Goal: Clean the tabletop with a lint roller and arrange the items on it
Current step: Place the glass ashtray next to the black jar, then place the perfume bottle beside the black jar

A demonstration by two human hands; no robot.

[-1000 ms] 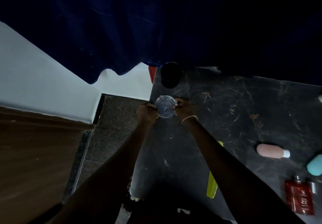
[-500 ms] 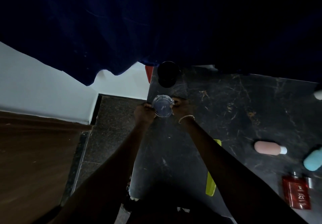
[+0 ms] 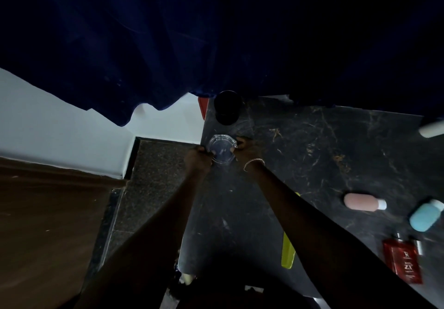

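Note:
A clear round glass jar [image 3: 221, 149] sits near the left edge of the black marble tabletop [image 3: 312, 155]. My left hand [image 3: 197, 158] grips its left side and my right hand [image 3: 247, 149], with a thin bracelet on the wrist, grips its right side. Just beyond it stands a black cylindrical container [image 3: 227, 107]. Farther right lie a pink bottle [image 3: 362, 202], a light blue bottle [image 3: 425, 215] and a red perfume bottle [image 3: 403, 259]. A yellow-green comb [image 3: 287, 253] lies partly under my right forearm. No lint roller is visible.
A dark blue curtain [image 3: 216, 32] hangs over the table's far side. A white object [image 3: 432, 128] lies at the right edge. A red item [image 3: 202, 106] shows behind the table's far left corner. Dark speckled floor [image 3: 156, 183] and a white wall lie to the left.
The view has shifted slightly; both hands stay on the clear jar at the table's left edge, with little visible movement.

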